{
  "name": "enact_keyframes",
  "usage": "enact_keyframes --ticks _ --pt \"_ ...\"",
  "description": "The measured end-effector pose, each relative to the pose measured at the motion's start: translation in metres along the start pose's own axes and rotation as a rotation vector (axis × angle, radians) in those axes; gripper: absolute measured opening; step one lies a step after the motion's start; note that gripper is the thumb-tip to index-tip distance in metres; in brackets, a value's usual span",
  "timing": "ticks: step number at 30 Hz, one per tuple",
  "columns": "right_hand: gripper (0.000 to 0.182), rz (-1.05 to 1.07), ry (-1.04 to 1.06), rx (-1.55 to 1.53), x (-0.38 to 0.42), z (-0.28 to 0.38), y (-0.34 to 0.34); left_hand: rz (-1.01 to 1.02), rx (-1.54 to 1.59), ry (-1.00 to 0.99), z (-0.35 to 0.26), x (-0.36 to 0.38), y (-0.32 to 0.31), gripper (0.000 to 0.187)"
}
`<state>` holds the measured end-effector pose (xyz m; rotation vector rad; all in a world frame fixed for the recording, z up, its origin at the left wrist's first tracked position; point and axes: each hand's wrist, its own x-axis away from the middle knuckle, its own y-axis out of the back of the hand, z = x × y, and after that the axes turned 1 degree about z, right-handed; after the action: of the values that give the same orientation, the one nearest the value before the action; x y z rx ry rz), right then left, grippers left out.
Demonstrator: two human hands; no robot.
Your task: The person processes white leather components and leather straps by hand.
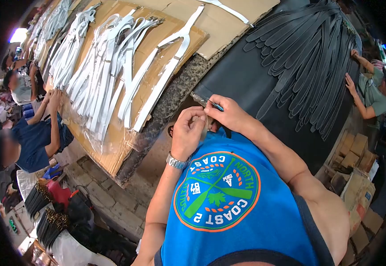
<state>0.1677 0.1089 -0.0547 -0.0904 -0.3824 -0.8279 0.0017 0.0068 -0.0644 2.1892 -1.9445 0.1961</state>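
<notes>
Both hands are held close together in front of my chest, near the corner of the dark table. My right hand (229, 114) pinches a small thin tool with a blue-green part (218, 107). Beside it, my left hand (187, 133), with a metal watch on the wrist, has its fingers curled and pressed together. Whatever lies between its fingertips is too small to name. Black straps (308, 66) are fanned out on the dark table beyond my right hand. White straps (108, 75) lie on cardboard past my left hand.
One person in dark blue (35, 146) stands at the left by the cardboard-covered table (113, 170), with others behind. Another person in green (372, 91) has hands at the black straps. Boxes (357, 150) are stacked at right; bundled black straps (53, 226) lie lower left.
</notes>
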Motion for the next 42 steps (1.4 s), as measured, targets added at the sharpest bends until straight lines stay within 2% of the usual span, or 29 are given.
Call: enact_keyframes --ticks 4,7,10,11,14,16,18,20,23,26,29,30,32,33,35,37,40,42 --pt "0.011 -0.132 0.147 0.150 0.009 0.017 0.003 -0.074 -0.011 0.069 -0.009 0.002 0.001 0.020" --pt "0.012 -0.037 0.141 0.055 0.018 0.025 0.004 -0.087 0.011 0.102 -0.017 0.006 0.000 0.019" --pt "0.022 -0.062 0.192 0.241 0.017 0.019 -0.001 -0.062 0.081 0.150 -0.026 0.004 -0.004 0.017" --pt "0.022 -0.056 0.165 0.217 0.017 0.021 -0.002 -0.053 0.099 0.149 -0.029 0.005 -0.004 0.016" --pt "0.019 -0.128 0.344 0.413 0.013 0.006 -0.003 -0.035 0.054 0.069 -0.017 0.004 -0.002 0.014" --pt "0.016 -0.143 0.371 0.474 0.014 -0.004 -0.005 -0.017 -0.082 -0.018 -0.016 0.004 -0.002 0.013" --pt "0.016 -0.134 0.372 0.506 0.021 -0.005 -0.005 0.027 -0.165 -0.020 -0.015 0.006 -0.003 0.013" --pt "0.018 -0.063 0.291 0.514 0.026 -0.003 -0.002 0.027 -0.143 0.049 -0.024 0.008 -0.012 0.013" --pt "0.020 -0.072 0.253 0.440 0.032 -0.007 -0.002 0.038 -0.187 0.106 -0.028 0.009 -0.017 0.013" --pt "0.014 -0.056 0.174 0.268 0.032 -0.022 0.004 0.088 -0.207 0.016 -0.031 0.006 -0.025 0.018" --pt "0.015 0.078 -0.071 -0.017 0.049 0.006 0.028 -0.038 -0.126 0.032 -0.055 0.006 -0.048 0.022" --pt "0.017 0.108 -0.093 -0.048 0.049 0.002 0.031 0.007 -0.152 0.022 -0.054 0.005 -0.050 0.022" --pt "0.016 0.104 -0.058 -0.026 0.048 -0.012 0.032 0.108 -0.206 -0.007 -0.051 0.004 -0.048 0.023" --pt "0.016 0.057 0.018 -0.008 0.043 -0.030 0.026 0.164 -0.210 0.059 -0.055 0.005 -0.048 0.014" --pt "0.017 0.067 -0.008 -0.010 0.048 -0.023 0.036 0.205 -0.235 0.009 -0.050 0.002 -0.048 0.013" --pt "0.017 0.039 -0.008 -0.003 0.050 -0.025 0.037 0.185 -0.200 -0.001 -0.047 0.000 -0.054 0.009" --pt "0.018 0.049 -0.042 -0.023 0.053 -0.022 0.039 0.205 -0.228 0.116 -0.060 -0.001 -0.059 0.010" --pt "0.018 0.052 -0.066 -0.040 0.049 -0.030 0.036 0.187 -0.232 0.071 -0.061 -0.004 -0.062 0.014"
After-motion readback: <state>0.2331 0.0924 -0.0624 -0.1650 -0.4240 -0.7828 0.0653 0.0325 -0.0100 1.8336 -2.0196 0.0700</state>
